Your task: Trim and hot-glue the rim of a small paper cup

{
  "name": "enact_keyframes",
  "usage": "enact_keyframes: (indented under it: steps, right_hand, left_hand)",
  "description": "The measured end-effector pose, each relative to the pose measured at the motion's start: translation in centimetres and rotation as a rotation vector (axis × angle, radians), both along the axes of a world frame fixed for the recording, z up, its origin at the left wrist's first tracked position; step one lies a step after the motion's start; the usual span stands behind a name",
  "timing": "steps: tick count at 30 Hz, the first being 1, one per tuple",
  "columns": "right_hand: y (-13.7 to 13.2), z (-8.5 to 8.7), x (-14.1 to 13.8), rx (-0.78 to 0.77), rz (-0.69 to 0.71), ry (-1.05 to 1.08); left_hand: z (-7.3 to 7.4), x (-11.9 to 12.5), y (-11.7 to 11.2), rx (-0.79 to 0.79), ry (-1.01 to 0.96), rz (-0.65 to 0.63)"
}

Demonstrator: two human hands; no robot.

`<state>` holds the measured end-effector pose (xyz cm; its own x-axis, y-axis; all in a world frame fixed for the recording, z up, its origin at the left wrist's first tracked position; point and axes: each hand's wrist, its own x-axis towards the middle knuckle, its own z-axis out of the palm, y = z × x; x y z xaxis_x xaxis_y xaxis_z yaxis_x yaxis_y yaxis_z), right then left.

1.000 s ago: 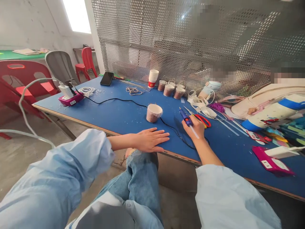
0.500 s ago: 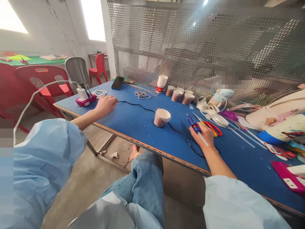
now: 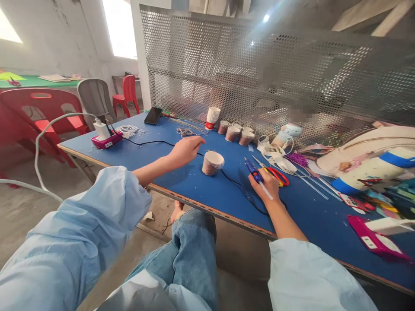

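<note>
Sitting at blue table [image 3: 311, 235], spread fwd & to both sides of the grips. L hand [image 3: 188, 149] out over it, palm down, fingers bent; can't tell if holding anything, fingertips partly hidden. R hand [image 3: 268, 183] closed round blue glue gun [image 3: 253, 171]: nozzle fwd & L, long axis slanting back to wrist, aimed past the cup, not at it. Just fwd/R of that grip, scissors [image 3: 279, 175] w/ red & yellow handles, blades fwd. Fwd & L of same grip, well apart: stack of paper cups [image 3: 213, 115]; a bit nearer, small wrapped cups [image 3: 232, 133] in a group. Btwn both hands: single wrapped cup [image 3: 210, 166], upright, mouth up; just R of L fingertips & slightly nearer the body, apart from them; L of nozzle, w/ wider gap. So L hand nearer. Smallest: clear glue stick [image 3: 266, 190], poking out of gun's rear twd R wrist.
</note>
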<state>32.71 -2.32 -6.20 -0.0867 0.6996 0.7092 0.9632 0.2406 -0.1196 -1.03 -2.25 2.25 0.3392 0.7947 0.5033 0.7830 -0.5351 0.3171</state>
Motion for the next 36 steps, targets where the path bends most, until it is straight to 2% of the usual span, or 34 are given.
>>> enact_keyframes:
  steps: [2,4,8,11,14,19,24,28,36]
  right_hand:
    - [0.0,0.0,-0.1,-0.005,0.003,0.011]
    - [0.0,0.1,-0.1,-0.014,0.014,0.025]
    - [-0.2,0.2,-0.2,-0.043,0.062,0.063]
    - [-0.6,0.3,-0.6,-0.06,0.108,0.116]
    - [-1.1,0.9,-1.7,-0.059,0.155,0.195]
    - [-2.0,3.4,-4.3,-0.055,0.256,0.293]
    - [-2.4,5.4,-6.1,-0.1,0.387,0.293]
    - [-2.2,5.1,-7.1,-0.144,0.434,0.33]
    - [-2.8,4.1,-8.6,-0.196,0.448,0.362]
  left_hand:
    - [0.4,2.5,-1.0,0.01,0.025,-0.038]
    - [0.3,4.7,-1.9,-0.044,0.08,-0.056]
    - [-0.4,6.8,-2.2,-0.191,0.138,-0.074]
    - [-0.5,6.4,-1.2,-0.242,0.098,-0.112]
    - [0.0,5.3,0.3,-0.293,0.003,-0.136]
    - [0.7,4.4,2.9,-0.509,-0.451,-0.267]
    - [-0.2,4.5,5.0,-0.466,-0.618,-0.289]
    - [-1.4,4.5,5.3,-0.536,-0.849,-0.318]
    - [-2.2,5.0,4.0,-0.707,-0.944,-0.34]
